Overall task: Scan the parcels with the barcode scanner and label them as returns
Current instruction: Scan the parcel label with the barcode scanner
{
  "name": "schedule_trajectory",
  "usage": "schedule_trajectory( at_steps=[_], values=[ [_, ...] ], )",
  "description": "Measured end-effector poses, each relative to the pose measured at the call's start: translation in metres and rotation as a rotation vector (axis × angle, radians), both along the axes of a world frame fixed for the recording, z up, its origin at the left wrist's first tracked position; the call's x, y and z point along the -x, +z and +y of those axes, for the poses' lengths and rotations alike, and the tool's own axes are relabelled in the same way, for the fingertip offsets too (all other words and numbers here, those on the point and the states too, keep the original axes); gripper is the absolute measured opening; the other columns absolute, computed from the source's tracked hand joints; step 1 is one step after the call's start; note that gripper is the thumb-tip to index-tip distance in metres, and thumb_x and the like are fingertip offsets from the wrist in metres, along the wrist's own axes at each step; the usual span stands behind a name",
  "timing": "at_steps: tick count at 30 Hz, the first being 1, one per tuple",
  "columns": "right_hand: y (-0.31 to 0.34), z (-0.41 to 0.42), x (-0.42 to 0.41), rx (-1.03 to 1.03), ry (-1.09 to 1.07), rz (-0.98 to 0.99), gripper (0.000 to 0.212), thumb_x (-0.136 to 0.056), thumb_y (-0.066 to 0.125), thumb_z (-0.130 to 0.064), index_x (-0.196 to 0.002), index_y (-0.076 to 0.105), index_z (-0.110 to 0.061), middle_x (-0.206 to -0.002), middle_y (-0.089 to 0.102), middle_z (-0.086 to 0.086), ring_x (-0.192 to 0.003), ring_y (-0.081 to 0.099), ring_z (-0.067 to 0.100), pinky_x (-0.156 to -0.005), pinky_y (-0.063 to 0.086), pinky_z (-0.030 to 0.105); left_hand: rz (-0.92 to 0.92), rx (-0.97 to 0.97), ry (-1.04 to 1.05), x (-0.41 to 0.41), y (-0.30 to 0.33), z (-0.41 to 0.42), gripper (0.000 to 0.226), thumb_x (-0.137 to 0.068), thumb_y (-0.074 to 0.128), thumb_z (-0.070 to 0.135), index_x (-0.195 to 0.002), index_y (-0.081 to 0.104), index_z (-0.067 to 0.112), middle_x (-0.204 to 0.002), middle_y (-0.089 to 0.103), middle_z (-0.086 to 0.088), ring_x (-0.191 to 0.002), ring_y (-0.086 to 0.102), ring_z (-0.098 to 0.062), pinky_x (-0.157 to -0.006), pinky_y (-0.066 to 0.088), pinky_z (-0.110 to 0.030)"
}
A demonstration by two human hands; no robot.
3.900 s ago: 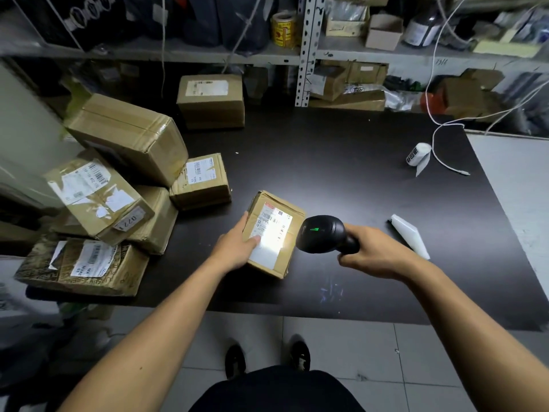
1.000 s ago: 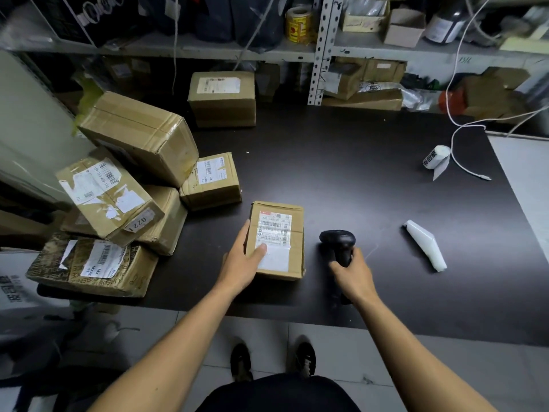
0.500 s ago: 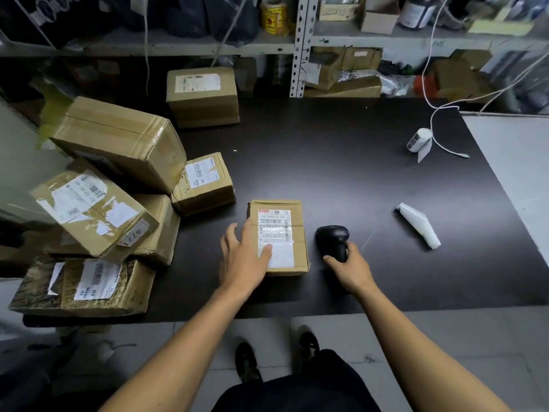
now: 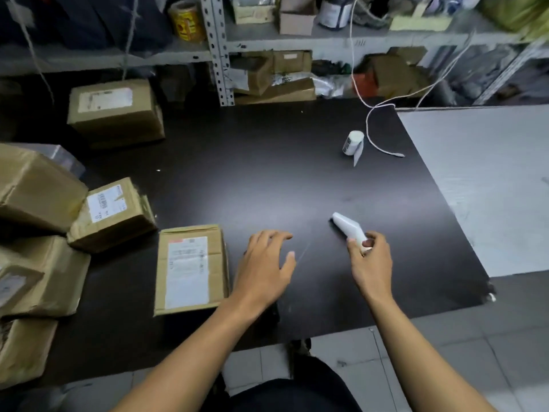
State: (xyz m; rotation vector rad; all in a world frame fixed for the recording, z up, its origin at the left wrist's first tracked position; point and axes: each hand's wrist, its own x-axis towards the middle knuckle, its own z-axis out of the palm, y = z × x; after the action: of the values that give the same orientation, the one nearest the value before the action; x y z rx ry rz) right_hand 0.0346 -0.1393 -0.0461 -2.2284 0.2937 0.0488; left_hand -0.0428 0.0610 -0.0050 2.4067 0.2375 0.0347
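A brown cardboard parcel (image 4: pixel 190 269) with a white shipping label lies flat on the black table (image 4: pixel 267 173) near its front edge. Just right of the parcel, my left hand (image 4: pixel 264 269) hovers over the table with fingers spread and nothing in it. My right hand (image 4: pixel 370 263) is further right, its fingers pinched on the near end of a white wedge-shaped object (image 4: pixel 346 227) that lies on the table. I cannot make out the black barcode scanner; only a dark shape shows under my left wrist.
Several taped parcels (image 4: pixel 110 212) are piled at the table's left edge, and one box (image 4: pixel 116 111) stands at the back left. A small white label roll (image 4: pixel 352 142) and a white cable (image 4: pixel 377 144) lie at the back right. Cluttered shelves (image 4: pixel 297 43) run behind, with a grey surface (image 4: pixel 475 188) to the right.
My right hand let go of the scanner and moved right onto the white object. My left hand left the parcel and moved right. The view shifted to the right.
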Motion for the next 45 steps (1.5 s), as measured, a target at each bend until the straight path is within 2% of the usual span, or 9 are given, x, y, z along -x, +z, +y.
schedule_trajectory(
  at_steps=[5, 9, 17, 23, 26, 30, 37, 41, 45],
  values=[
    [-0.023, -0.026, -0.058, 0.225, 0.201, 0.15, 0.066, -0.091, 0.056, -0.055, -0.138, 0.044, -0.011, -0.139, 0.044, 0.009, -0.129, 0.036, 0.031, -0.102, 0.039, 0.048, 0.15, 0.104, -0.006, -0.043, -0.015, -0.062, 0.031, -0.097, 0.055, 0.03, -0.127, 0.058, 0.023, -0.125, 0.06, 0.007, -0.12, 0.051, -0.01, -0.103, 0.038, -0.026],
    [-0.04, -0.04, -0.074, 0.305, 0.338, 0.167, 0.03, -0.094, 0.057, -0.04, -0.109, 0.062, -0.014, -0.117, 0.057, 0.008, -0.114, 0.045, 0.03, -0.089, 0.044, 0.042, 0.308, 0.272, 0.134, -0.065, -0.033, -0.091, 0.022, -0.095, 0.06, 0.023, -0.116, 0.065, 0.021, -0.111, 0.068, 0.006, -0.101, 0.061, -0.009, -0.097, 0.044, -0.024],
    [-0.018, -0.061, -0.049, -0.239, 0.316, 0.128, 0.01, -0.092, 0.064, -0.017, -0.101, 0.064, -0.021, -0.098, 0.066, -0.01, -0.087, 0.058, -0.001, -0.072, 0.04, 0.005, 0.393, 0.601, 0.343, -0.087, -0.051, -0.116, 0.02, -0.096, 0.061, 0.028, -0.114, 0.061, 0.019, -0.112, 0.066, 0.001, -0.098, 0.06, -0.007, -0.09, 0.046, -0.022],
    [-0.011, -0.066, -0.039, -0.329, 0.472, 0.175, 0.01, -0.095, 0.06, -0.017, -0.104, 0.064, -0.014, -0.097, 0.069, -0.004, -0.089, 0.063, 0.006, -0.075, 0.05, 0.019, 0.292, 0.863, 0.308, -0.089, -0.049, -0.122, 0.016, -0.093, 0.067, 0.023, -0.109, 0.065, 0.022, -0.105, 0.073, 0.006, -0.095, 0.068, -0.007, -0.078, 0.05, -0.02],
    [-0.009, -0.068, -0.039, -0.321, 0.581, 0.182, 0.029, -0.094, 0.057, -0.006, -0.111, 0.061, -0.029, -0.105, 0.065, -0.013, -0.096, 0.058, -0.008, -0.08, 0.042, 0.006, 0.2, 0.924, 0.343, -0.087, -0.049, -0.121, 0.006, -0.093, 0.065, 0.014, -0.097, 0.07, 0.016, -0.091, 0.073, 0.004, -0.086, 0.066, -0.009, -0.078, 0.052, -0.023],
    [-0.013, -0.074, -0.043, -0.304, 0.62, 0.218, 0.04, -0.089, 0.055, -0.002, -0.108, 0.063, -0.036, -0.112, 0.067, -0.004, -0.105, 0.06, 0.006, -0.091, 0.046, 0.021, 0.118, 0.981, 0.352, -0.088, -0.045, -0.12, 0.016, -0.093, 0.061, 0.001, -0.095, 0.07, 0.014, -0.078, 0.07, 0.011, -0.072, 0.06, 0.001, -0.067, 0.046, -0.014],
    [0.006, -0.075, -0.057, -0.529, 0.48, 0.221, 0.011, -0.097, 0.06, -0.02, -0.098, 0.07, -0.022, -0.09, 0.07, -0.011, -0.079, 0.06, -0.002, -0.072, 0.044, 0.012, 0.207, 0.85, 0.168, -0.088, -0.043, -0.122, 0.037, -0.092, 0.057, -0.006, -0.112, 0.066, 0.024, -0.087, 0.068, 0.005, -0.075, 0.058, 0.001, -0.068, 0.043, -0.012],
    [0.007, -0.074, -0.065, -0.651, 0.294, 0.24, 0.005, -0.094, 0.063, -0.018, -0.092, 0.068, -0.021, -0.079, 0.069, -0.011, -0.073, 0.063, 0.0, -0.068, 0.051, 0.024, 0.284, 0.921, 0.195, -0.089, -0.04, -0.124, 0.026, -0.095, 0.058, 0.001, -0.109, 0.066, 0.021, -0.087, 0.07, -0.001, -0.074, 0.062, -0.004, -0.067, 0.047, -0.018],
    [0.008, -0.077, -0.071, -0.748, 0.296, 0.204, 0.029, -0.09, 0.065, 0.002, -0.109, 0.061, -0.02, -0.1, 0.066, -0.005, -0.087, 0.065, 0.0, -0.076, 0.051, 0.016, 0.334, 0.915, 0.15, -0.092, -0.036, -0.121, 0.021, -0.094, 0.057, -0.001, -0.096, 0.07, 0.016, -0.086, 0.071, 0.004, -0.077, 0.062, -0.007, -0.073, 0.048, -0.025]
  ],
)
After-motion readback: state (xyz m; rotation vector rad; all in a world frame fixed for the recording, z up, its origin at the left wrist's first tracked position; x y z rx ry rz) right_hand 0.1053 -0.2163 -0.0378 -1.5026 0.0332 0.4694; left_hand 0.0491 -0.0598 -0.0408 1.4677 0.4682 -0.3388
